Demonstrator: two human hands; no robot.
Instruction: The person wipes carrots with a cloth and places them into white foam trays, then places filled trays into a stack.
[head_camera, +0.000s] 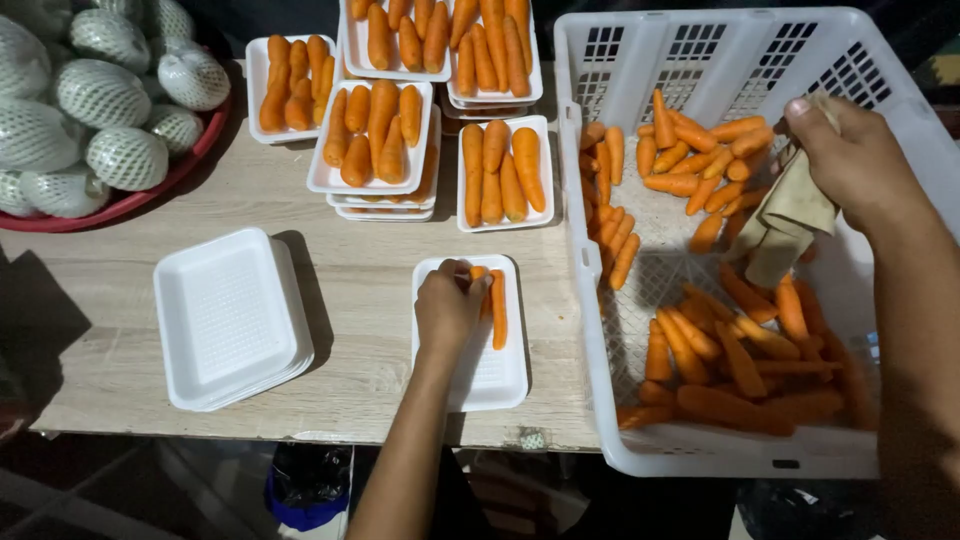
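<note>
Packing station seen from above. The left hand (447, 305) rests over a white foam tray (490, 375) on the wooden table (360, 250), its fingers curled around a carrot (480, 280); a second carrot (498, 310) lies in the tray just beside the fingertips. The right hand (850, 160) hangs inside the white plastic crate (600, 400), fingers pinched on a beige cloth (790, 225) that droops below them over the loose carrots (730, 350). Beyond the left fingers stand filled trays of carrots (500, 175); to their left lies a stack of empty trays (225, 315). Net-wrapped fruit (100, 95) fills a red basin (150, 190) at the far left.
</note>
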